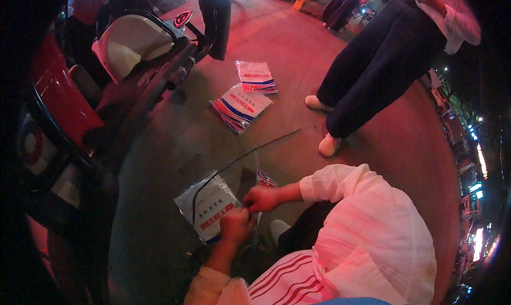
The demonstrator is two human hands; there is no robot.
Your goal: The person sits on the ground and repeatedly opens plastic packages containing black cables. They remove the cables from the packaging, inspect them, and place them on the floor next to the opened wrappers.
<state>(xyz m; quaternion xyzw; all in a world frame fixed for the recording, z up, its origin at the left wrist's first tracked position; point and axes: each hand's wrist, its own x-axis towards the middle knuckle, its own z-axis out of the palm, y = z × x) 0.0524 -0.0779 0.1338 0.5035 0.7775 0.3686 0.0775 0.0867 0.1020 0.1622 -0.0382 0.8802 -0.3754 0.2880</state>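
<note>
Hands (236,225), two; dark strip (234,161), one

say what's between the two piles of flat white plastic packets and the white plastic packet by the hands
Ground, crossed by a thin, dark, curved cord running over the nearer packet, in the head view.

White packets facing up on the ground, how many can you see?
3 clearly: one packet by the left hand, one topping the middle pile, one topping the farthest pile. More may be hidden underneath or behind the right hand.
</note>
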